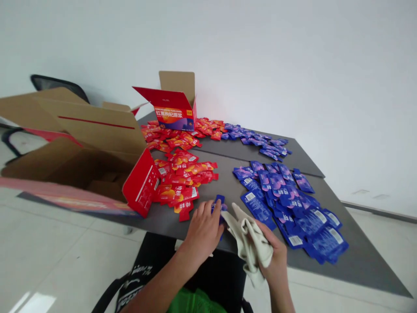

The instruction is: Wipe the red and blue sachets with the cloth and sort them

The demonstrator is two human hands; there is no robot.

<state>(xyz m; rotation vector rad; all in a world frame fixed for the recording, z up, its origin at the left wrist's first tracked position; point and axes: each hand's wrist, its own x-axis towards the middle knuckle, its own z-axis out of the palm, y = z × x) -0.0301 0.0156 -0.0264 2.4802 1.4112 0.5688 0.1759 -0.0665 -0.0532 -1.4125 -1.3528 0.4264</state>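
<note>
My left hand point(203, 228) lies over a single blue pouch point(220, 199) near the table's front edge, its fingers bent down on it; part of the pouch is hidden beneath them. A crumpled off-white cloth point(249, 239) is gripped in my right hand point(276, 254), and its upper corner reaches close to that pouch. To the right spreads a heap of blue pouches point(286, 195) with white barcode labels. Left of my hands lies a pile of red-orange pouches point(179, 191).
A large open carton point(140, 187) with raised flaps stands at the left front. Behind it is a smaller open red box point(174, 117). More red pouches point(206, 126) and blue pouches point(257, 139) line the back of the grey table point(224, 167). A chair point(60, 82) stands behind left.
</note>
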